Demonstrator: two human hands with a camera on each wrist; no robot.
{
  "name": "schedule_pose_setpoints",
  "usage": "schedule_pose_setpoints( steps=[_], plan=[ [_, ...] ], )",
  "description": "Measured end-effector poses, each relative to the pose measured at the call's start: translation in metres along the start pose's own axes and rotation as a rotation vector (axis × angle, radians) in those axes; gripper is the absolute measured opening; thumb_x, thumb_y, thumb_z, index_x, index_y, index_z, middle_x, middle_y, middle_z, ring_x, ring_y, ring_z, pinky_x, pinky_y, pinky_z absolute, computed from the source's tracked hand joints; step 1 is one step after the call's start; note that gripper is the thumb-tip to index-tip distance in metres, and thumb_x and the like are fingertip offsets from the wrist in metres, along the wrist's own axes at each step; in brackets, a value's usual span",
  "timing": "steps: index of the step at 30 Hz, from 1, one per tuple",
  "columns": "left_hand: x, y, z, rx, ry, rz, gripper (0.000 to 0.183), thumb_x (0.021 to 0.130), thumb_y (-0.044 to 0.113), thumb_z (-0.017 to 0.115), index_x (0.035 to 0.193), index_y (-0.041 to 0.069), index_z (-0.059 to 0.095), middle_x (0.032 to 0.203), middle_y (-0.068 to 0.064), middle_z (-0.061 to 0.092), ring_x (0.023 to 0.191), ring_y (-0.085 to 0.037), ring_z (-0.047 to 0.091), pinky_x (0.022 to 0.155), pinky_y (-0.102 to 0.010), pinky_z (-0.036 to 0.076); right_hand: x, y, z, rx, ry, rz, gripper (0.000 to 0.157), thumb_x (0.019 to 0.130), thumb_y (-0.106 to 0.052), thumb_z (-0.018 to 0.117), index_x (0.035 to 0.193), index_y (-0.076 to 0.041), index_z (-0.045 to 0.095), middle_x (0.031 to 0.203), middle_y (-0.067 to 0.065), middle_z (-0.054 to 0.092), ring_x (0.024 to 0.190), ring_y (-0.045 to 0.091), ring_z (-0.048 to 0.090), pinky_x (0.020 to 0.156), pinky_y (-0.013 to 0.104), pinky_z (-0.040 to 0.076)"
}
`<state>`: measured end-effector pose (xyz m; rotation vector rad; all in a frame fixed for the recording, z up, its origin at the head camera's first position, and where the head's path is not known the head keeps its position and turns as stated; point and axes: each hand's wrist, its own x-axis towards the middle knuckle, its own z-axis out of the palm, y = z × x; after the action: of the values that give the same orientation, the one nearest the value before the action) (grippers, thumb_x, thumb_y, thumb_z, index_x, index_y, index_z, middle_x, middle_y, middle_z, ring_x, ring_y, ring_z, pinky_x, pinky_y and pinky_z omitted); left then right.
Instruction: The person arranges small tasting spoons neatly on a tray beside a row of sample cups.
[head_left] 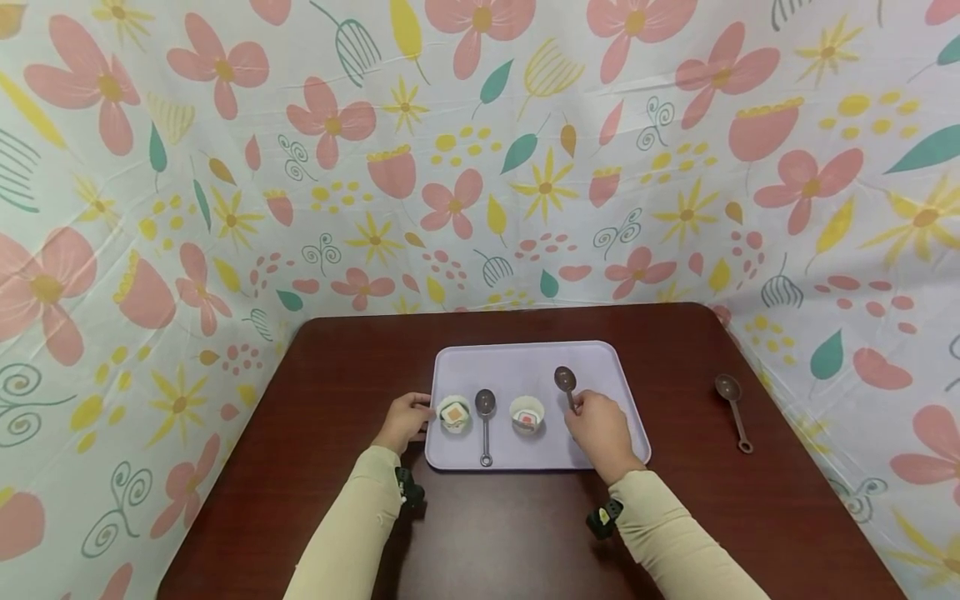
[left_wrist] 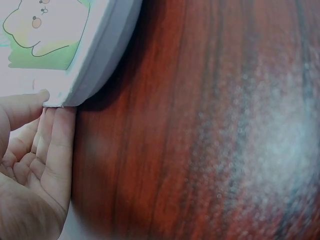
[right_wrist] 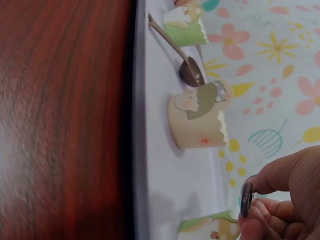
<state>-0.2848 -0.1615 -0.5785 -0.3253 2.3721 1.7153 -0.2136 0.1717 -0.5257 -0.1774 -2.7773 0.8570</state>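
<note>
On the dark table lies a pale lilac tray (head_left: 525, 355). My left hand (head_left: 407, 419) grips its left edge, thumb on top and fingers underneath, close beside a green printed paper baking cup (head_left: 453, 425). My right hand (head_left: 602, 433) pinches a dark brown spoon (head_left: 566, 380) by its handle above the tray's right part; the ringed handle end shows in the right wrist view. Another brown spoon (head_left: 485, 404) lies on the tray between the green cup and a beige paper cup (head_left: 527, 425). A third paper cup (right_wrist: 207, 229), hidden in the head view, stands below my right hand.
A third brown spoon (head_left: 729, 390) lies on the table (head_left: 345, 375) to the right of the tray. Behind the table and along its sides hangs a white cloth (head_left: 450, 250) printed with flowers and leaves.
</note>
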Motion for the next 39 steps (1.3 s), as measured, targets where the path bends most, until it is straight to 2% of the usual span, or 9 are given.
schedule_pose_setpoints(
  steps=[6, 16, 20, 24, 31, 39],
  plan=[
    [0.000, 0.001, 0.000, 0.004, 0.001, 0.001, 0.036, 0.096, 0.007, 0.065, 0.131, 0.001, 0.061, 0.106, -0.015, 0.065, 0.087, -0.027, 0.065, 0.072, -0.041, 0.060, -0.005, -0.001, 0.013, -0.028, 0.006, -0.010, 0.018, 0.083, -0.012, 0.070, 0.095, 0.001, 0.073, 0.085, 0.014, 0.071, 0.080, 0.035, 0.067, 0.069, 0.052, 0.054],
    [-0.001, -0.001, 0.001, 0.006, 0.000, 0.008, 0.036, 0.096, 0.006, 0.064, 0.132, 0.001, 0.061, 0.105, -0.015, 0.065, 0.087, -0.027, 0.065, 0.072, -0.042, 0.059, -0.015, -0.010, 0.024, -0.084, 0.008, -0.060, 0.011, 0.085, -0.007, 0.070, 0.093, 0.000, 0.073, 0.084, 0.015, 0.071, 0.078, 0.033, 0.068, 0.065, 0.052, 0.054],
    [0.000, -0.001, 0.002, 0.011, 0.005, 0.002, 0.036, 0.096, 0.007, 0.064, 0.132, 0.002, 0.061, 0.106, -0.014, 0.065, 0.088, -0.027, 0.065, 0.073, -0.042, 0.059, -0.016, -0.013, 0.028, -0.128, 0.010, -0.074, 0.005, 0.086, -0.007, 0.070, 0.087, -0.002, 0.071, 0.082, 0.015, 0.068, 0.078, 0.036, 0.068, 0.063, 0.054, 0.052],
    [0.001, -0.001, 0.002, 0.017, 0.012, -0.004, 0.036, 0.096, 0.007, 0.064, 0.132, 0.003, 0.061, 0.107, -0.015, 0.065, 0.089, -0.027, 0.065, 0.074, -0.042, 0.060, -0.017, -0.013, 0.032, -0.146, -0.002, -0.079, 0.005, 0.085, -0.006, 0.069, 0.083, -0.002, 0.068, 0.079, 0.015, 0.065, 0.075, 0.039, 0.067, 0.061, 0.054, 0.051],
    [0.002, -0.001, 0.003, 0.014, 0.016, -0.005, 0.036, 0.096, 0.007, 0.065, 0.131, 0.003, 0.061, 0.107, -0.014, 0.064, 0.089, -0.027, 0.065, 0.074, -0.042, 0.059, -0.017, -0.008, 0.040, -0.176, -0.008, -0.088, 0.009, 0.084, -0.006, 0.069, 0.085, 0.003, 0.067, 0.082, 0.020, 0.066, 0.079, 0.042, 0.067, 0.066, 0.057, 0.053],
    [0.004, -0.002, 0.002, 0.027, 0.019, -0.002, 0.037, 0.096, 0.009, 0.065, 0.132, 0.004, 0.061, 0.108, -0.014, 0.064, 0.090, -0.027, 0.065, 0.074, -0.042, 0.060, -0.018, -0.006, 0.046, -0.174, -0.004, -0.094, 0.009, 0.084, -0.004, 0.069, 0.085, 0.005, 0.067, 0.078, 0.019, 0.063, 0.073, 0.041, 0.066, 0.061, 0.053, 0.053]
  ],
)
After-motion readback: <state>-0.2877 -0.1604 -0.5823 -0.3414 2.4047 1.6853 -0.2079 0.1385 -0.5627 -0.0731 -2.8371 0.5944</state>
